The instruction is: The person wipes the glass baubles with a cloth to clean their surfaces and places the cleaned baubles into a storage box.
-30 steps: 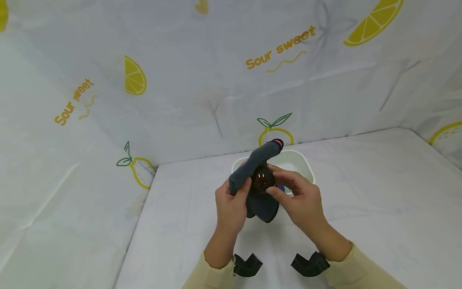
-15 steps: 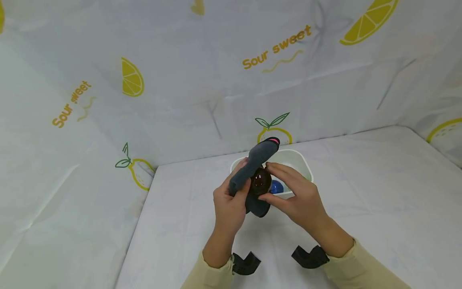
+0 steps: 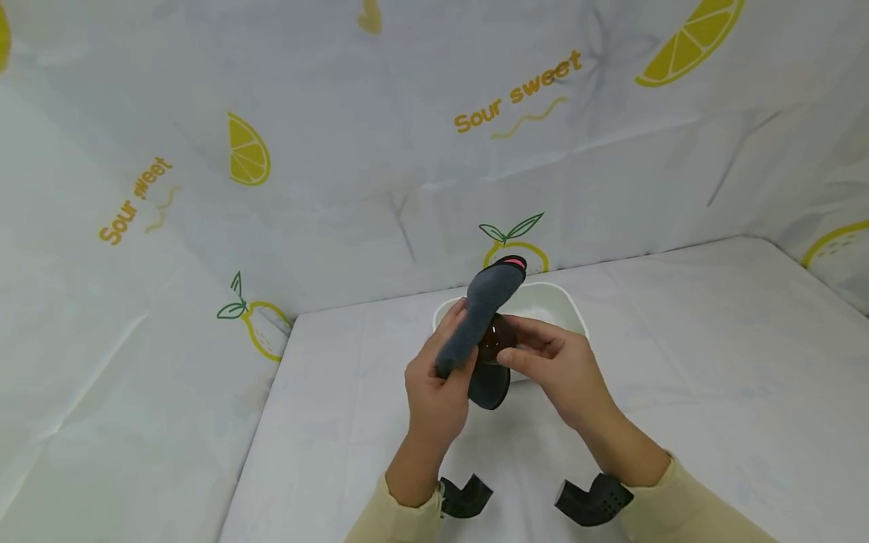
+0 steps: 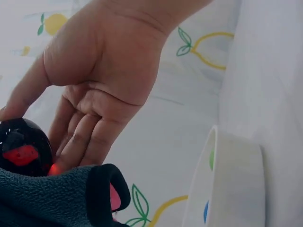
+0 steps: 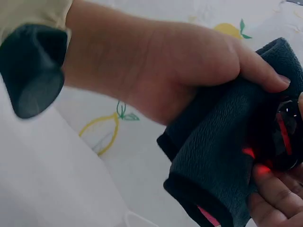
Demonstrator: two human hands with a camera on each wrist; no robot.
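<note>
My left hand (image 3: 449, 363) grips a dark grey fleece cloth (image 3: 480, 305) with a black and pink edge, holding it against a dark glossy ball (image 3: 496, 338). My right hand (image 3: 526, 347) pinches that ball between thumb and fingers just above the table. In the left wrist view the ball (image 4: 23, 150) shows a red mark, with the right hand's fingers (image 4: 75, 146) behind it and the cloth (image 4: 47, 198) below. In the right wrist view the left hand (image 5: 189, 71) is curled round the cloth (image 5: 222, 156), and the ball (image 5: 288, 135) is mostly hidden.
A white tub (image 3: 550, 300) stands on the table right behind the hands; the tub (image 4: 227, 184) shows small blue and green things inside. A lemon-print sheet (image 3: 713, 362) covers the table and the walls. Black wrist mounts (image 3: 465, 498) sit near the front edge.
The left hand has turned the cloth further over the ball, which now shows less. The right hand has shifted and now hides the blue thing in the tub.
</note>
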